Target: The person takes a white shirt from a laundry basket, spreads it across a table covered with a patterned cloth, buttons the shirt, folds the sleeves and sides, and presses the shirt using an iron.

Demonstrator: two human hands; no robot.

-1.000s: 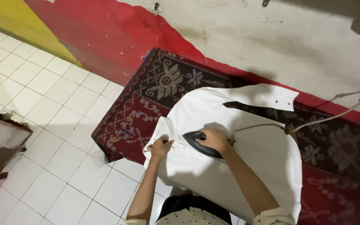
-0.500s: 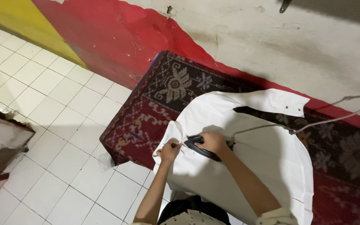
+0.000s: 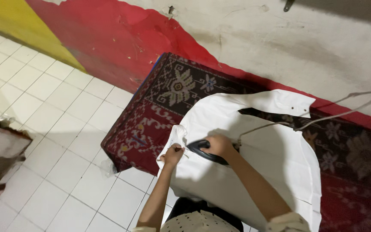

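White shirt is spread flat over a dark red patterned cloth that covers a low surface set against the wall; the collar end of the garment points toward the wall and the lower part hangs toward the person. An electric iron, dark in colour, is pressed down on the shirt near its left edge. The right hand is closed around the iron's handle from above, so most of the handle is hidden. A pale cord is seen running from the iron across the shirt and off toward the right edge of the view. The left hand is placed just beside the iron's tip, its fingers pinched shut on the edge of the shirt fabric, which is held taut there. Both forearms are extended from the bottom of the view, over a light dotted garment worn by the person. White floor tiles are visible to the left of the covered surface. The wall behind is grey plaster, with red and yellow painted areas lower down.
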